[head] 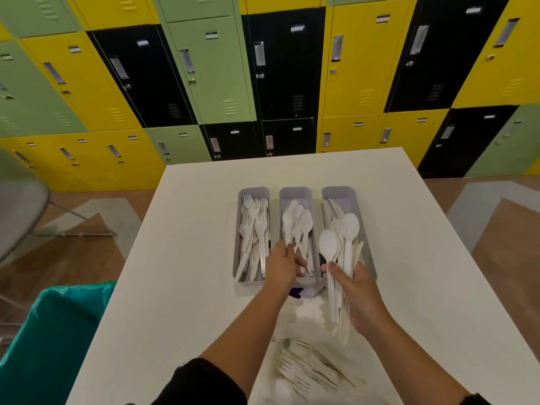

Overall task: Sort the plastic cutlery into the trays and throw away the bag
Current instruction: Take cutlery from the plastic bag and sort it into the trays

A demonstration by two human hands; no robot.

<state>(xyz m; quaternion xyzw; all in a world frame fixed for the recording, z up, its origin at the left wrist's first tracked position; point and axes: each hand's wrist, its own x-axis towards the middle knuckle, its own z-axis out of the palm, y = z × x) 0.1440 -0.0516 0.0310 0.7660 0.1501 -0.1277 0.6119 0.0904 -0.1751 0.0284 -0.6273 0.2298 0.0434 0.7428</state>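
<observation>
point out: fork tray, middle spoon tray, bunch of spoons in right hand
grey plastic fork tray (253,192), head view, far rim
grey plastic spoon tray (295,192), head view, far wall
bunch of white plastic spoons (328,244), head view, nearest bowl

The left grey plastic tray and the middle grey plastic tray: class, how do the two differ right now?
The left grey plastic tray holds white plastic forks; the middle grey plastic tray holds white plastic spoons. The left hand reaches into the middle tray's near end; no hand is in the left tray. Both are long, narrow and stand side by side on the white table.
</observation>
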